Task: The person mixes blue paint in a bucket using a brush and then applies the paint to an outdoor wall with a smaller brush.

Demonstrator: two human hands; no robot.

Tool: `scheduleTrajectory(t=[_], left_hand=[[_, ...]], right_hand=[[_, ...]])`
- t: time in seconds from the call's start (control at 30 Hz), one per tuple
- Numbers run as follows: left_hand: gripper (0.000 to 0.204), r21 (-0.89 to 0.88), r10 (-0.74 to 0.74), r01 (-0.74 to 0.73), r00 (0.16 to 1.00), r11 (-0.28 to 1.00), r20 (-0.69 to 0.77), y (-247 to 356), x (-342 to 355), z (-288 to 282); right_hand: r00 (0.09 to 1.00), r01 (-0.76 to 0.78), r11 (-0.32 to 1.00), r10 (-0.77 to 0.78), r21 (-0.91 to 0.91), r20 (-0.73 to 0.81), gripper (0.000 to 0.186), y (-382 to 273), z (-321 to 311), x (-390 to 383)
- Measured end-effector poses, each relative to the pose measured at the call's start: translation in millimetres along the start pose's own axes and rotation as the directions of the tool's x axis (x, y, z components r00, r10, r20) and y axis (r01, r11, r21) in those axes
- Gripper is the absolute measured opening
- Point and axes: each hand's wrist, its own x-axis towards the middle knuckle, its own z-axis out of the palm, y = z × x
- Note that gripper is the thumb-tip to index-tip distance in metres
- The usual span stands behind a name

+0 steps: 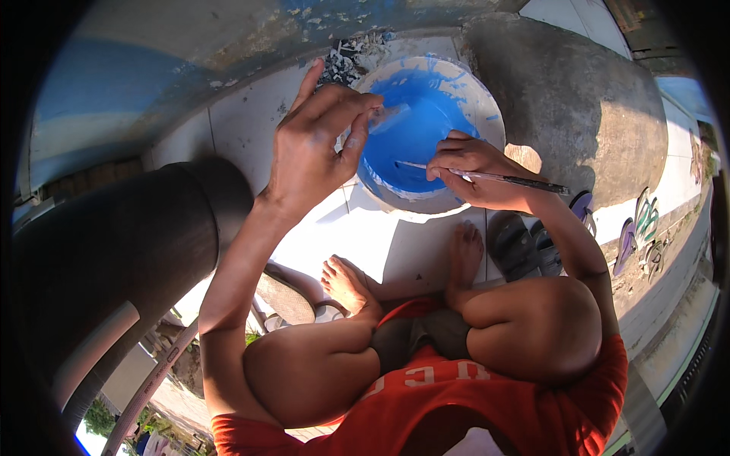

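Brush point(525, 182), thin and dark-handled: it slants over the near right rim of the bucket point(485, 97), its tip at the blue paint point(445, 114) inside and its handle end out past the rim to the right. The right hand point(483, 169), at the bucket's right front, has its fingers closed on the shaft close to the tip end, the rest of the handle running back beneath the palm. The left hand point(315, 144), over the bucket's left rim, has thumb and forefinger pinched on a pale piece point(391, 118), blurred and see-through, that reaches over the paint; its other fingers stand loose, one pointing up.

The brush should be light and stiff, easily turned in the fingers, but slick wherever wet paint reaches the shaft; the dry part above the tip looks the best hold. The pale piece seems light and perhaps bendy, best pinched at its clean edge. The bucket would be heavy with paint, so take it by the outer rim.

Flakes point(346, 64) lie beyond the bucket to the left; sandals point(521, 243) lie to its near right.
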Motion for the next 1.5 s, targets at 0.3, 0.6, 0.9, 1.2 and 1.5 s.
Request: scheduleTrajectory(t=[0.3,0.6,0.9,1.2,1.5], left_hand=[[0.019,-0.020,-0.043,0.043,0.999,0.999,0.024,0.1,-4.6,-1.7],[0.017,0.000,-0.018,0.018,1.000,1.000,-0.008,2.7,0.2,0.9],[0.017,-0.011,0.005,-0.005,1.000,1.000,0.002,-0.1,1.5,-0.2],[0.013,0.023,-0.114,0.112,0.992,0.993,0.052,14.1,4.0,-2.0],[0.014,0.003,-0.084,0.084,0.996,0.996,0.040,22.4,8.2,-0.5]], right_hand=[[0.990,-0.085,0.994,0.092,-0.061,0.104,0.002,-6.0,-12.4,-11.7],[0.996,-0.069,0.943,0.047,-0.326,-0.076,0.006,9.2,-16.6,-7.0],[0.993,0.038,0.999,-0.034,0.030,-0.111,0.006,6.6,3.4,7.9],[0.985,0.159,0.979,-0.148,0.128,-0.091,0.025,3.4,9.1,-14.1],[0.961,0.129,0.974,-0.169,-0.186,-0.219,0.013,3.7,-12.6,-4.3]])
